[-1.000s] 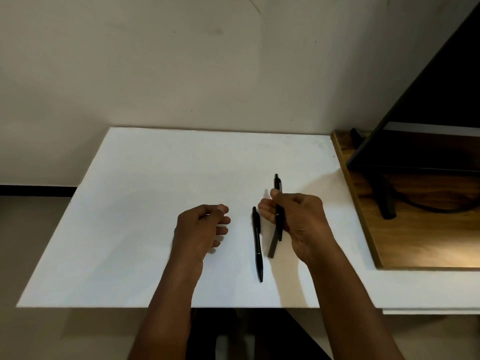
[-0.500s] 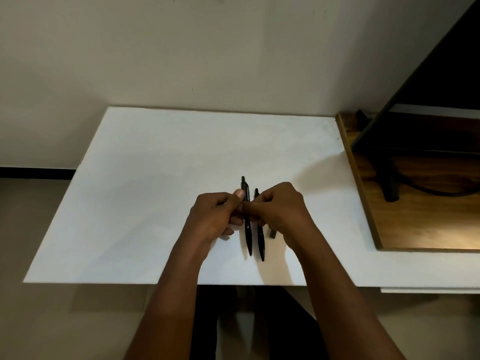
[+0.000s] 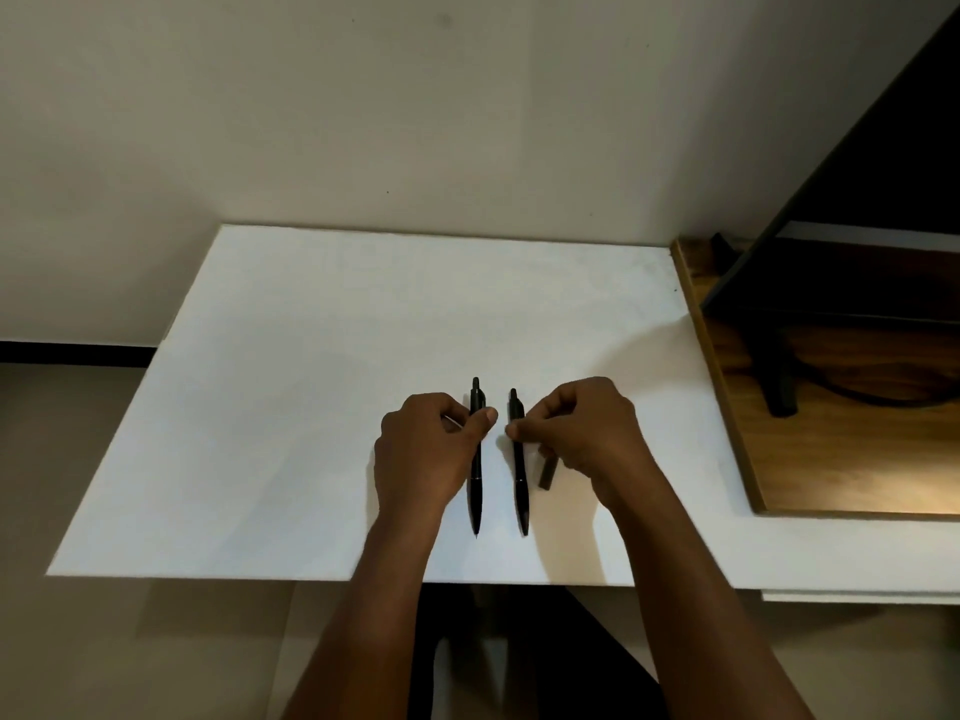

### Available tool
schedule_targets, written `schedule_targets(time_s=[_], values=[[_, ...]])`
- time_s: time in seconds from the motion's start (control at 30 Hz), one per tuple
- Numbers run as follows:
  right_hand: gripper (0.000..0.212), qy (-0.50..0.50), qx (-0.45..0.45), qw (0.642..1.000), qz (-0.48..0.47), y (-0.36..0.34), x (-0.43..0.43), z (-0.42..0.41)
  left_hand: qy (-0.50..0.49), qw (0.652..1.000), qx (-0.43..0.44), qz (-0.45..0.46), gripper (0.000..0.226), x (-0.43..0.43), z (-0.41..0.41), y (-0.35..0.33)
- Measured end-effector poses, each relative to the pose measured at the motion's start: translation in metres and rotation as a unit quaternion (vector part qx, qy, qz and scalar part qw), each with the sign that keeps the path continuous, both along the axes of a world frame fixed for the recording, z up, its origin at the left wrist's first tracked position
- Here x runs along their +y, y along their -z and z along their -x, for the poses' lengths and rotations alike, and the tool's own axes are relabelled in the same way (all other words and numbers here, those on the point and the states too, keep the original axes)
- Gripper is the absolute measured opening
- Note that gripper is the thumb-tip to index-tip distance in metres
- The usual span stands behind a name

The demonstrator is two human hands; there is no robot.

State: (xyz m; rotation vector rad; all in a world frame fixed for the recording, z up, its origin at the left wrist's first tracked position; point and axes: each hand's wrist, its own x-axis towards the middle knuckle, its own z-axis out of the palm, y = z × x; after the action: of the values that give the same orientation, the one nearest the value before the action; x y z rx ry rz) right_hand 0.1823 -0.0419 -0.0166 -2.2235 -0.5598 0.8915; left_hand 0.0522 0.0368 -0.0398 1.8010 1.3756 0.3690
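Separately, left hand pinches left pen; right hand pinches right pen alongside.

White table against beige wall; wooden desk right; tan floor.

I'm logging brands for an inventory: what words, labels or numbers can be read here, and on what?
None readable. The left pen and right pen, pinched by the left hand and right hand, look plain black; any print is too small to tell. The white tabletop bears no writing.
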Motion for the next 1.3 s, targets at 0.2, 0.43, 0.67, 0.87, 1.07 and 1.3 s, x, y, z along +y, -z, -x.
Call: schedule_targets(time_s=[0.2, 0.43, 0.67, 0.87, 1.07, 1.3], values=[[0.038, 0.000, -0.139, 0.990, 0.023, 0.010, 0.006, 0.017, -0.014, 1.000, 0.012, -0.018, 0.034, -0.002, 0.001, 0.001], [0.029, 0.034, -0.130, 0.991, 0.004, 0.014, 0.011, 0.021, -0.015, 1.000, -0.001, 0.005, 0.032, -0.002, 0.003, 0.001], [0.016, 0.129, 0.062, 0.983, -0.113, 0.003, 0.009, 0.002, -0.030, 0.999, -0.034, 0.007, 0.028, 0.000, 0.004, 0.001], [0.027, 0.261, 0.458, 0.764, -0.372, -0.013, 0.004, -0.014, -0.069, 0.970, -0.158, 0.169, 0.029, 0.005, 0.005, -0.012], [0.052, 0.247, 0.519, 0.672, -0.468, -0.014, -0.006, -0.021, 0.120, 0.903, -0.205, 0.359, 0.015, 0.005, 0.015, -0.026], [0.052, 0.269, 0.520, 0.610, -0.534, -0.018, -0.008, -0.024, 0.176, 0.864, -0.236, 0.407, 0.035, 0.004, 0.019, -0.035]])
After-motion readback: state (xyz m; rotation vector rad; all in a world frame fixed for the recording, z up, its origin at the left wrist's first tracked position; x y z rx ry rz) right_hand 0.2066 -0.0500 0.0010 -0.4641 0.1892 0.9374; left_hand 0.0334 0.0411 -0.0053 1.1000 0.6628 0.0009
